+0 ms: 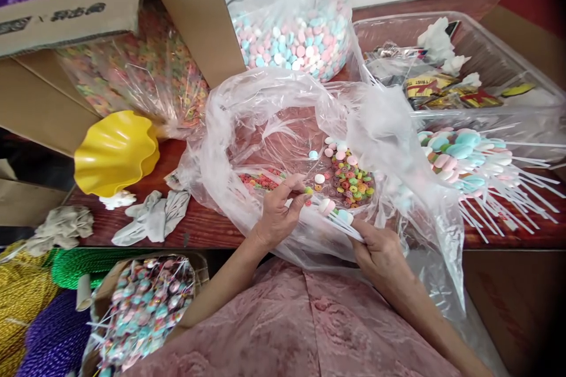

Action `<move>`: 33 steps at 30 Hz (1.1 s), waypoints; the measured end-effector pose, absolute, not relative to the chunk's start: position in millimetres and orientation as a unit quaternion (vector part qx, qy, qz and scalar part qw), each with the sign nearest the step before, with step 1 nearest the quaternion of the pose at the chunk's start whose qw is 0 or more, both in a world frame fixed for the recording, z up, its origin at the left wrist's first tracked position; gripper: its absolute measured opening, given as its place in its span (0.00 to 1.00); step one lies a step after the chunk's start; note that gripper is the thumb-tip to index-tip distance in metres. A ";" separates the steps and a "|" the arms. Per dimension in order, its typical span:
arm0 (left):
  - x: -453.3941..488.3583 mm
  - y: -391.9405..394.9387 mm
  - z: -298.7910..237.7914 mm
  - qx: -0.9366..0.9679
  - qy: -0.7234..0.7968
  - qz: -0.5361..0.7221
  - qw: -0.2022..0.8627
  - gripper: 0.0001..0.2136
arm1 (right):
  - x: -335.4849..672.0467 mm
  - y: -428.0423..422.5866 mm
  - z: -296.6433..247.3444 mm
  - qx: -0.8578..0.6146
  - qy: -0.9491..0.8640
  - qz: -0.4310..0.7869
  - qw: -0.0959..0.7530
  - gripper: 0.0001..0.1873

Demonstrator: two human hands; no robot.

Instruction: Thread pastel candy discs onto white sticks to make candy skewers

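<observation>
Left hand (278,212) pinched on a candy ring; right hand (375,247) clenched around candy sticks (336,215), lower centre of frame, over the open plastic bag (247,129). Judged risk: loose grip, sticks slipping, candy spilling off the counter (207,227).

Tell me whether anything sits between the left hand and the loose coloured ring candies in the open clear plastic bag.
Nothing visible does. The left hand is already inside the mouth of the clear plastic bag, its fingertips beside the coloured ring candies. The right hand holds thin white sticks with round candies on them, off to the side.
</observation>
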State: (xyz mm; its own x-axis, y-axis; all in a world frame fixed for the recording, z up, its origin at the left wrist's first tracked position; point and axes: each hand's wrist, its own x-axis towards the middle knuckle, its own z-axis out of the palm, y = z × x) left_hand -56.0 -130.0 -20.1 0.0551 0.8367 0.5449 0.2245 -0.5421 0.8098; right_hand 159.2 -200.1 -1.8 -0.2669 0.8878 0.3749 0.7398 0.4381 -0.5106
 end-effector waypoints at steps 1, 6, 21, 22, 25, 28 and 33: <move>-56.0 -130.7 -21.4 0.669 0.393 0.568 0.275 0.18 | 159.3 -200.8 -1.4 -0.519 -0.787 0.112 0.315 0.18; -55.1 -134.7 -20.6 0.655 0.370 0.582 0.308 0.19 | 158.7 -201.7 2.6 -0.518 -0.787 0.112 0.316 0.19; -59.0 -134.2 -2.0 0.761 0.385 0.507 0.122 0.15 | 156.6 -193.9 -9.2 -0.543 -0.790 0.085 0.273 0.20; -58.7 -133.8 -1.9 0.759 0.385 0.509 0.133 0.16 | 156.9 -193.3 -9.9 -0.544 -0.789 0.081 0.273 0.20; -57.4 -132.9 -1.6 0.778 0.362 0.503 0.104 0.18 | 157.3 -191.5 -9.6 -0.545 -0.789 0.078 0.271 0.20; -54.9 -131.2 -2.5 0.795 0.342 0.499 0.040 0.16 | 154.6 -190.5 -5.0 -0.543 -0.784 0.097 0.285 0.20; -50.9 -126.8 -4.6 0.736 0.405 0.532 0.102 0.17 | 144.5 -192.9 1.4 -0.523 -0.763 0.155 0.347 0.23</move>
